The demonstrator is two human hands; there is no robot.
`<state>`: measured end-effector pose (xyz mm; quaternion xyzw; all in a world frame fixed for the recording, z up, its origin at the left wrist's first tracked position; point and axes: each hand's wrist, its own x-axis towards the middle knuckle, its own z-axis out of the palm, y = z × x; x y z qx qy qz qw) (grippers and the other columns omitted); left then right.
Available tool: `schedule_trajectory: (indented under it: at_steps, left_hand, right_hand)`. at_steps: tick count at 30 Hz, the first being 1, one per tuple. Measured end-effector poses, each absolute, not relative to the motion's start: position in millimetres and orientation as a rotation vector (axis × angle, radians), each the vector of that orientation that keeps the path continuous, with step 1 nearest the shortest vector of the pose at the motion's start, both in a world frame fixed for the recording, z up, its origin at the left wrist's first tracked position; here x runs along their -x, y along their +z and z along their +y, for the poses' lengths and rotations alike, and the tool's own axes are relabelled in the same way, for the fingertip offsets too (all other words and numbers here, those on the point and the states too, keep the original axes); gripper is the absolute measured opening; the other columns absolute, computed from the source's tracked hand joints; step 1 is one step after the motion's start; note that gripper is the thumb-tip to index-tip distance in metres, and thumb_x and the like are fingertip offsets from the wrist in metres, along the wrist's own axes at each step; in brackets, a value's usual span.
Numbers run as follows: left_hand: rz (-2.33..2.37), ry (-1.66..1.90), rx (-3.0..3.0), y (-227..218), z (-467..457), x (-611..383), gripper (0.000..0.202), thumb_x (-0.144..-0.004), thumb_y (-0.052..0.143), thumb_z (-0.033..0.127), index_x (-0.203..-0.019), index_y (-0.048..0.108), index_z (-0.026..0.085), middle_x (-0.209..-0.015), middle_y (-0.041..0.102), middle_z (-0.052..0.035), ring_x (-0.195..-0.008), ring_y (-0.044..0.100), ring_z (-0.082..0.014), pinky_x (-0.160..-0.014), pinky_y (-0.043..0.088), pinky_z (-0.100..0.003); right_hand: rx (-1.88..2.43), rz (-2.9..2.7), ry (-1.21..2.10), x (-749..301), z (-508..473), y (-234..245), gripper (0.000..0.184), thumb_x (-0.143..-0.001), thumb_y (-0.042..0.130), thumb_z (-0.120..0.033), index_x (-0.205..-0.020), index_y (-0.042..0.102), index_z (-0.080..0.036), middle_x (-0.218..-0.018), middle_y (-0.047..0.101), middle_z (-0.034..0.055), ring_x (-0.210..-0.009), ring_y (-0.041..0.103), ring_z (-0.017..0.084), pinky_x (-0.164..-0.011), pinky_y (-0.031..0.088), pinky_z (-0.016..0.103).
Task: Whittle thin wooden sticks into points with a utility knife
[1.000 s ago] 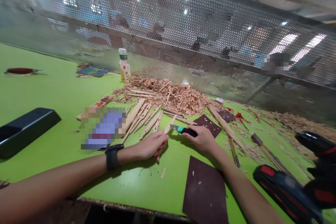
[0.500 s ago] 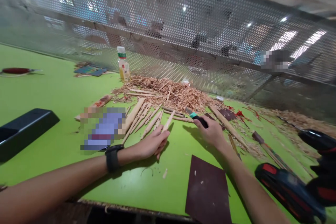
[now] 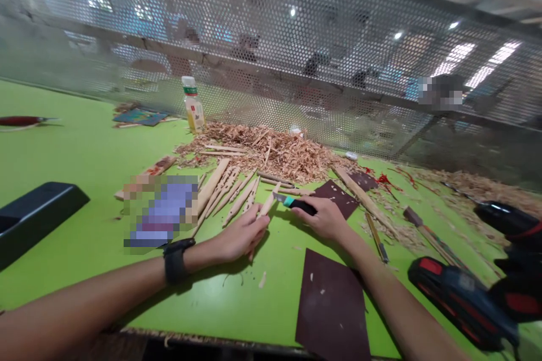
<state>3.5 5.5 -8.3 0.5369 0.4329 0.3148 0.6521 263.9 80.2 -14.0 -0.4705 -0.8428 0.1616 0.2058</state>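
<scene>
My left hand is closed around a pale, pointed wooden stick, its tip angled up and away from me. In my right hand is a utility knife with a black and teal handle. Its blade lies at the stick's upper part and seems to touch it. Just beyond my left hand, several carved wooden sticks lie fanned out on the green table. A dark brown sheet of sandpaper lies near the front edge, left of my right forearm.
Wood shavings are heaped against the perforated metal screen. A bottle stands at their left end. A cordless drill lies at right. A blurred-out phone and a black box-like object are at left.
My right hand has moved left and slightly down, bringing the knife blade from apart to the stick. My left hand keeps its hold. The view has shifted slightly.
</scene>
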Motion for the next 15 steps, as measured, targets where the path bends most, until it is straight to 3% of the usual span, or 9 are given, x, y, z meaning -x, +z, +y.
schedule_trajectory:
  at_steps: [3,7,12,15]
  left_hand:
    - [0.991,0.683,-1.261,-2.3,1.3,-1.7,0.031,-0.100,0.052,0.053,-0.092,0.043,0.025,-0.061,0.040,0.0095,-0.045,0.033,-0.0086,-0.043,0.033,-0.021]
    - [0.968,0.666,-1.283,-4.6,1.2,0.6,0.036,-0.099,0.053,0.060,-0.098,0.051,0.024,-0.065,0.043,0.0074,-0.046,0.034,-0.0088,-0.042,0.032,-0.021]
    - [0.946,0.783,-1.227,-18.1,8.9,-0.8,0.041,-0.100,0.048,0.064,-0.102,0.050,0.023,-0.064,0.041,0.0096,-0.042,0.030,-0.0076,-0.041,0.040,-0.021]
    - [0.934,0.823,-1.191,-22.1,10.6,-3.1,0.042,-0.097,0.053,0.065,-0.099,0.048,0.023,-0.061,0.040,0.0113,-0.040,0.029,-0.0069,-0.039,0.038,-0.021]
  right_hand:
    - [1.471,-2.233,0.357,-275.2,89.3,-14.0,0.057,-0.099,0.047,-0.070,-0.120,0.077,-0.026,-0.103,0.080,0.0088,-0.081,0.072,0.025,-0.068,0.048,0.034]
    - [1.580,-2.077,0.260,-284.6,98.2,-14.3,0.063,-0.099,0.043,-0.074,-0.106,0.078,-0.022,-0.089,0.078,0.0089,-0.073,0.068,0.024,-0.061,0.043,0.032]
    - [1.296,-2.145,0.453,-266.4,89.2,-15.3,0.065,-0.102,0.037,-0.071,-0.110,0.076,-0.021,-0.092,0.077,0.0086,-0.070,0.066,0.020,-0.058,0.043,0.030]
    - [1.151,-2.339,0.509,-251.4,77.4,-15.0,0.052,-0.101,0.048,-0.066,-0.108,0.077,-0.024,-0.097,0.079,0.0057,-0.077,0.068,0.020,-0.066,0.046,0.030]
